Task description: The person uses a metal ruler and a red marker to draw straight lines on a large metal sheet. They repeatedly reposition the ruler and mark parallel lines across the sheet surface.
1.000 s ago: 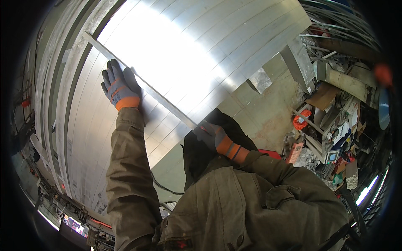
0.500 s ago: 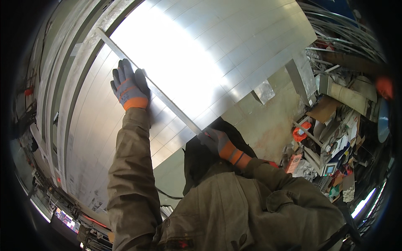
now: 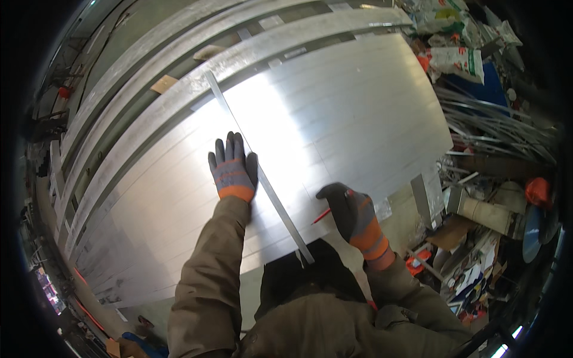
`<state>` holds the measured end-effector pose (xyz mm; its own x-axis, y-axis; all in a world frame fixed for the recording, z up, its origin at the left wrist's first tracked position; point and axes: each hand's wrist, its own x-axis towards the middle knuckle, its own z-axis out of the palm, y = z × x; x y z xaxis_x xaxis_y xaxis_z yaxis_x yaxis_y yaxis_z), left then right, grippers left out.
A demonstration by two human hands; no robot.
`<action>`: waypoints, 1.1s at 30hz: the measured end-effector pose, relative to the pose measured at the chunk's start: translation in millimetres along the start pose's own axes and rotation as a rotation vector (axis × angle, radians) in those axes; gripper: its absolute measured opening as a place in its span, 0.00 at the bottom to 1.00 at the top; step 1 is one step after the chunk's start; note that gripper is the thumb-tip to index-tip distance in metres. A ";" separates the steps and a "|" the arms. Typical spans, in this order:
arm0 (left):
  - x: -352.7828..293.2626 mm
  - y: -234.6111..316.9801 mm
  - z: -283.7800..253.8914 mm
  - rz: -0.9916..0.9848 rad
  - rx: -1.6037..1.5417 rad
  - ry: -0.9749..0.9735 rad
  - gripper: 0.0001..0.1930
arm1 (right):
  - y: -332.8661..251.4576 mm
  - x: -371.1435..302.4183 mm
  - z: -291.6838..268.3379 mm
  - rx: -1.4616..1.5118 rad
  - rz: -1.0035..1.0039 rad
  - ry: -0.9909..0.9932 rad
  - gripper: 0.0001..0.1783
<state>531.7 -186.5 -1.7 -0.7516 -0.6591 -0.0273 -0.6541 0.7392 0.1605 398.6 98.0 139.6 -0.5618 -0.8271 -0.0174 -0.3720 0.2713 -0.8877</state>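
On the metal sheet [image 3: 382, 113]: a long metal bar [image 3: 276, 203] lies slantwise, its far end over the nearest beam and its near end out past the sheet's near edge, in front of the person's dark clothing

Left hand [image 3: 234, 170]: gloved in grey and orange, laid palm down on the sheet, fingers a little apart, thumb at the left side of the bar

Right hand [image 3: 357, 216]: in a matching glove, closed around a red pencil [image 3: 321, 216], to the right of the bar

Pencil tip: pointed down toward the bar and apart from it; whether it touches the sheet, I cannot tell

Sheet surface: silvery and broad, crossed by thin lines, with a white glare around the middle of the bar

Beams [image 3: 236, 64]: long and pale, side by side along the far and left edges of the sheet, with gaps between them

Far right corner: white plastic bags [image 3: 456, 62] in a heap, and below them a tangle of thin metal strips [image 3: 498, 128]

Right side of the room: a round red thing [image 3: 538, 192] above a blue disc [image 3: 531, 235], a brown board [image 3: 452, 232], and crowded clutter lower down
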 end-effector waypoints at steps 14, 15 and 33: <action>0.7 -5.1 -4.9 0.007 -0.115 -0.033 0.37 | 40.0 217.1 145.9 -0.006 -0.077 0.202 0.19; 1.1 -5.2 -5.0 0.010 -0.121 -0.033 0.36 | 41.8 220.8 148.6 -0.005 -0.026 0.170 0.20; 1.8 -7.5 -4.8 0.032 -0.096 -0.033 0.38 | 39.2 184.0 137.0 -0.098 -0.073 0.116 0.15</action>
<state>535.7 -194.0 1.8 -0.7754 -0.6292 -0.0532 -0.6196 0.7420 0.2559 381.9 -111.0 38.5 -0.6102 -0.7854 0.1037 -0.4818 0.2639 -0.8356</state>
